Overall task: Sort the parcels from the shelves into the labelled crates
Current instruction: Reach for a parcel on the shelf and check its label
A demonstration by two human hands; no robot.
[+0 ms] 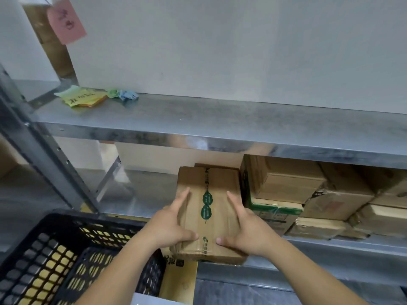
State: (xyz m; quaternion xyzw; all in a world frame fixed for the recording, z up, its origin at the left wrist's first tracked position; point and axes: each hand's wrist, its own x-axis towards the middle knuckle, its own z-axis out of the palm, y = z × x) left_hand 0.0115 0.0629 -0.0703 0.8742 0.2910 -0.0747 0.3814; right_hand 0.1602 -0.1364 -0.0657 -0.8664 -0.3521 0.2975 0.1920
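Steel shelf point(154, 194) at 12 o'clock; your left hand point(169, 227) and right hand point(246, 230) clasped the taped parcel point(211, 208) by its sides — stiff cardboard, probably light.

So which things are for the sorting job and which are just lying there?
For the job:
- box, held by left hand and right hand
- stacked boxes
- black crate

Just lying about:
- paper notes
- crumpled paper
- pink note
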